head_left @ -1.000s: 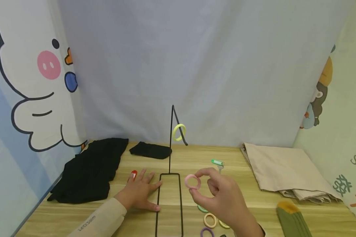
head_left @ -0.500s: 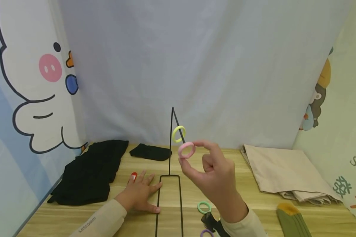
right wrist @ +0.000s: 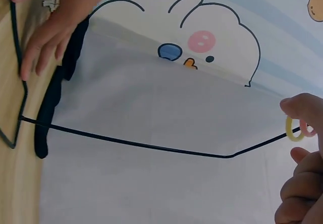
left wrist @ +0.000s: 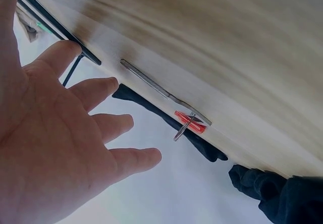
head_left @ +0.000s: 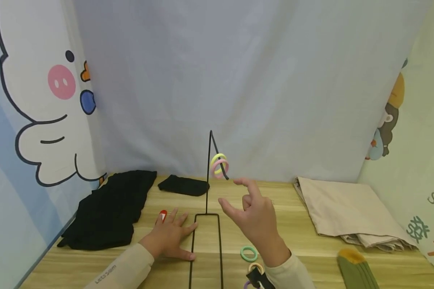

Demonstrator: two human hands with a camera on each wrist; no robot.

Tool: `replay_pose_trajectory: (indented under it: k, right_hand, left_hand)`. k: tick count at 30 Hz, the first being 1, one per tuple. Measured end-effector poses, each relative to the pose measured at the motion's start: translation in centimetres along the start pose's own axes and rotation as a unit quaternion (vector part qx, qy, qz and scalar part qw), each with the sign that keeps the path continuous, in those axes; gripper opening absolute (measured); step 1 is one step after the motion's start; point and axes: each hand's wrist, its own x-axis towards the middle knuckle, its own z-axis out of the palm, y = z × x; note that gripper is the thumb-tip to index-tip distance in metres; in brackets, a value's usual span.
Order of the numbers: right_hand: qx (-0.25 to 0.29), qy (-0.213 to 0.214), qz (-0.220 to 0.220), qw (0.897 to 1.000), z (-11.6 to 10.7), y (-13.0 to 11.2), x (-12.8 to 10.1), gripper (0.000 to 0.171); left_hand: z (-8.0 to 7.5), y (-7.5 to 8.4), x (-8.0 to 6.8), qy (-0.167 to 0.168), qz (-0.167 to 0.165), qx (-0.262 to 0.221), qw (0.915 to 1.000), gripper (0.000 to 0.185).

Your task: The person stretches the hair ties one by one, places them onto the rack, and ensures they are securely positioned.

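A black wire stand (head_left: 207, 196) rises from a rectangular wire base on the wooden table, with an arm sloping down toward me. Around that arm hang a yellow ring (right wrist: 289, 128) and, nearer its tip, a pink ring (head_left: 228, 165). My right hand (head_left: 254, 216) is just below and right of the tip, thumb and index finger spread apart with nothing between them; its other fingers are curled. My left hand (head_left: 170, 240) lies with fingers spread over the left side of the base. Beside its fingertips is a key (left wrist: 151, 84) with a red tag (head_left: 163, 214).
Below my right hand lie a green ring (head_left: 241, 253), a pale orange ring (head_left: 254, 265) and a partly hidden purple ring. Black cloth (head_left: 105, 212) lies left, a small black piece (head_left: 183, 186) behind, folded beige cloth (head_left: 347, 204) and a green sock (head_left: 358, 267) right.
My right hand has carried the pink ring up and left onto the stand's arm, let it go beside the yellow ring, and drawn back slightly. The left hand has stayed in place.
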Motion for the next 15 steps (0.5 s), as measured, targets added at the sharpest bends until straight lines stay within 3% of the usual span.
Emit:
replay_pose_trajectory:
  k: [5, 11, 13, 15]
  right_hand:
    - [-0.010, -0.037, 0.039, 0.998, 0.6, 1.1, -2.2, 0.042]
    - [-0.027, -0.086, 0.058, 0.994, 0.5, 2.4, -3.3, 0.039]
    - [-0.034, -0.126, 0.091, 0.987, 0.2, 2.9, -3.6, 0.039]
    - [-0.039, -0.184, 0.136, 0.973, -0.1, 3.6, -3.9, 0.038]
  left_hand:
    - [0.0, -0.1, -0.1, 0.002, 0.003, 0.006, 1.0000, 0.093]
    - [0.0, -0.1, -0.2, 0.007, 0.007, 0.010, 0.9999, 0.092]
    - [-0.1, -0.1, -0.2, 0.008, 0.010, 0.005, 0.9999, 0.092]
    - [-0.1, -0.1, -0.1, 0.007, 0.011, 0.004, 0.9999, 0.092]
